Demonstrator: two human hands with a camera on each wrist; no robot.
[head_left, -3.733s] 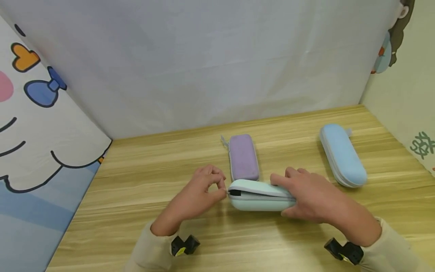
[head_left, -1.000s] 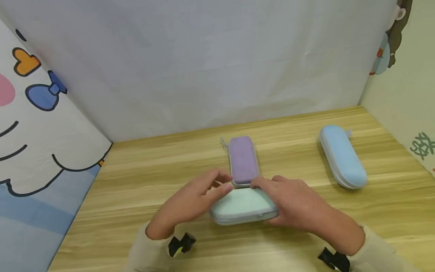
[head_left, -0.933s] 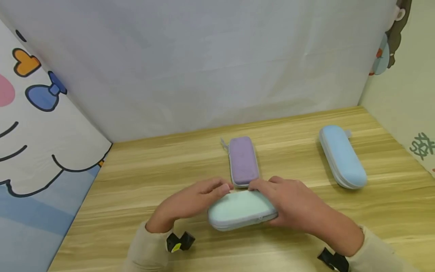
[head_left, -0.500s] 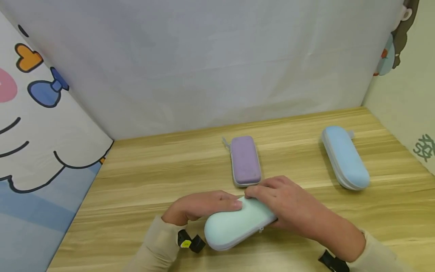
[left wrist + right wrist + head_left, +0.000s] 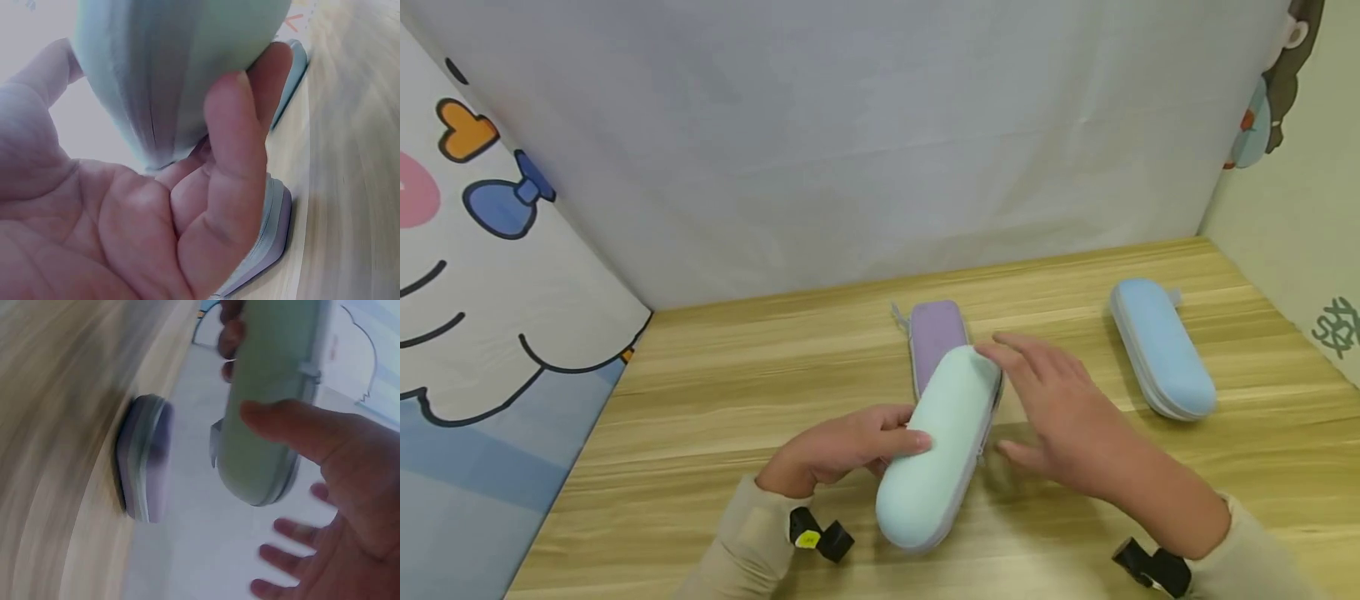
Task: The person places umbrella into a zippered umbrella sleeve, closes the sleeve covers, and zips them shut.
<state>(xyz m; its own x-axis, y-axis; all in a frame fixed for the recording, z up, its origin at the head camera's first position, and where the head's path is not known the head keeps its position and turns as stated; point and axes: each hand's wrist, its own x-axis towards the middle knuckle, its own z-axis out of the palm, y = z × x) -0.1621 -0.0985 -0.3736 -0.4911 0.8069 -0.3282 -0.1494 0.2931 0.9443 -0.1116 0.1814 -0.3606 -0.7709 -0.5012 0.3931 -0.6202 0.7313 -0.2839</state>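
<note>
My left hand (image 5: 853, 442) grips a mint-green hard zip case (image 5: 934, 454), its thumb on the rounded lid and its curled fingers beneath. The case is tilted lengthwise away from me, held above the table. Along its right side runs a grey zipper with a small pull (image 5: 981, 457); a dark narrow gap shows near the far end. My right hand (image 5: 1063, 408) is beside that far end with fingers spread. Its index fingertip is at the case's edge; whether it touches I cannot tell. In the left wrist view, curled fingers (image 5: 234, 156) support the case's underside.
Behind the mint case, partly covered by it in the head view, a purple zip case (image 5: 936, 333) lies on the wood-grain table (image 5: 760, 358). A light-blue zip case (image 5: 1162, 348) lies at the right. White cloth (image 5: 850, 142) hangs behind the table.
The mint case went from lying crosswise with its mouth partly unzipped to being turned lengthwise and lifted. My left hand has taken hold of it; my right hand has loosened its grip.
</note>
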